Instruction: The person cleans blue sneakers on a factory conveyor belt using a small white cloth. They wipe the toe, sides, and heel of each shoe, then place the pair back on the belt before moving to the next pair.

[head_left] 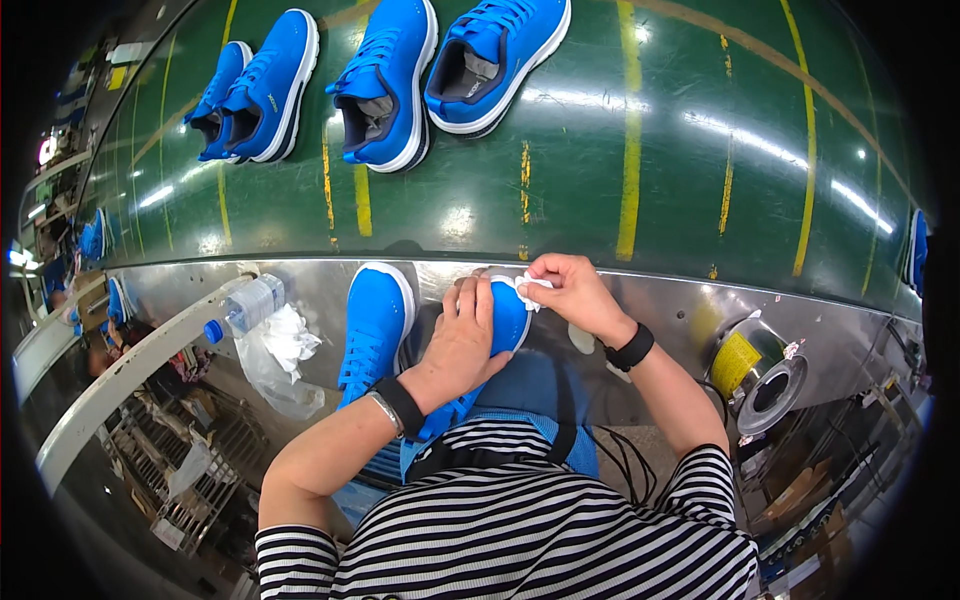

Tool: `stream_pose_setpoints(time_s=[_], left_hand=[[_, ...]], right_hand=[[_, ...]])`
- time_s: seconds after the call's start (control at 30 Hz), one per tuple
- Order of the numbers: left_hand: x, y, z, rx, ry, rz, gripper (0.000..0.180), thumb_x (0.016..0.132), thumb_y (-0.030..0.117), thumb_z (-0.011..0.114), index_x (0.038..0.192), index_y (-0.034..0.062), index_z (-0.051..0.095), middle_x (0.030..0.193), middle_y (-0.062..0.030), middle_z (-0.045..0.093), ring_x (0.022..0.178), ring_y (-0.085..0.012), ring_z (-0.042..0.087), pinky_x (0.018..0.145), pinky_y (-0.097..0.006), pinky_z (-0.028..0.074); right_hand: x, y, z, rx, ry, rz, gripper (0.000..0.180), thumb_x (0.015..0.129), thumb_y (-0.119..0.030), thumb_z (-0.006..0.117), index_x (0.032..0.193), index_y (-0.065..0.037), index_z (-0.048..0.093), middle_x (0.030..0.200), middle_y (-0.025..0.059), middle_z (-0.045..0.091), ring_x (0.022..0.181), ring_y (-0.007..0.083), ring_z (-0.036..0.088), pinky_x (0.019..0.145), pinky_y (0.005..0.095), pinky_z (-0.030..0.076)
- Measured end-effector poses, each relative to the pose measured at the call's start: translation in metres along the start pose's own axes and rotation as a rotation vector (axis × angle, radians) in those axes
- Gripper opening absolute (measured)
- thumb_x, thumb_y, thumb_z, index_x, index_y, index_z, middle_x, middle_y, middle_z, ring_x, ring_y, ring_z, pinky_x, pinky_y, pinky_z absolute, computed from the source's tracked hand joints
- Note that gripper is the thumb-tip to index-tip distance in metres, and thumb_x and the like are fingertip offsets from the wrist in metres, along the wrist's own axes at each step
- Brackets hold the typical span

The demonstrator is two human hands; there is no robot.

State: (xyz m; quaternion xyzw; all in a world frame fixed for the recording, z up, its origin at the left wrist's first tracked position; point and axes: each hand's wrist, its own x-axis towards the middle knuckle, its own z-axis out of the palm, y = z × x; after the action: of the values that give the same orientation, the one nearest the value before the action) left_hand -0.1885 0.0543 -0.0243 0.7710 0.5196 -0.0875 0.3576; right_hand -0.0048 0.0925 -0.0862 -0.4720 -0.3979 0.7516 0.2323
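Far left of the grip, a clear bottle (255, 300) with a blue cap and a plastic bag (272, 385) with crumpled white pieces are seen. Beyond the grip and to its left, four blue shoes (385, 100) are carried on a green belt (690, 150). Just left of the grip, a loose blue shoe (375, 325) is placed with its toe toward the belt. The held shoe (510, 318) is clasped under the left hand (458, 342), spread over its upper; at the toe's right edge, a white wad (532, 291) is pinched between the right hand's (582, 296) thumb and fingers. Well right of the grip, a metallic roll (778, 383) is seen. The upper could be smudged by a soiled wad, or the toe twisted aside by too light a hold. Small light lettering is borne by farther shoes, and a yellow printed label (735, 362) by the roll.
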Motion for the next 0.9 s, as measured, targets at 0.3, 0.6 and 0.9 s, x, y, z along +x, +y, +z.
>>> stream_pose_setpoints(time_s=[0.3,0.6,0.9], left_hand=[[0.001,0.0,0.003,0.02,-0.024,0.0,0.098,0.066,0.025,0.073,0.129,-0.0163,0.01,0.128,-0.0305,0.025,0.114,-0.0448,0.03,0.1,-0.047,0.027],[0.003,0.004,-0.001,0.011,-0.018,-0.013,0.099,0.066,0.026,0.073,0.129,-0.0162,0.01,0.127,-0.0306,0.025,0.115,-0.045,0.029,0.1,-0.047,0.028],[0.001,0.001,0.004,0.019,-0.013,-0.011,0.099,0.066,0.025,0.073,0.129,-0.0161,0.01,0.127,-0.0305,0.025,0.114,-0.0454,0.029,0.1,-0.047,0.028]], right_hand=[[-0.002,0.005,-0.008,-0.095,-0.088,-0.027,0.009,0.08,-0.004,0.063,0.083,0.001,0.056,0.078,0.0,0.058,0.071,0.0032,0.054,0.06,0.0181,0.044],[0.003,-0.006,-0.01,0.003,-0.093,0.09,0.012,0.078,-0.006,0.067,0.082,0.001,0.058,0.076,0.0004,0.06,0.07,0.004,0.056,0.06,0.0189,0.045],[-0.006,-0.005,-0.007,0.125,-0.032,0.087,0.015,0.075,-0.008,0.067,0.079,0.004,0.058,0.073,0.0034,0.059,0.069,0.0067,0.055,0.061,0.0221,0.046]])
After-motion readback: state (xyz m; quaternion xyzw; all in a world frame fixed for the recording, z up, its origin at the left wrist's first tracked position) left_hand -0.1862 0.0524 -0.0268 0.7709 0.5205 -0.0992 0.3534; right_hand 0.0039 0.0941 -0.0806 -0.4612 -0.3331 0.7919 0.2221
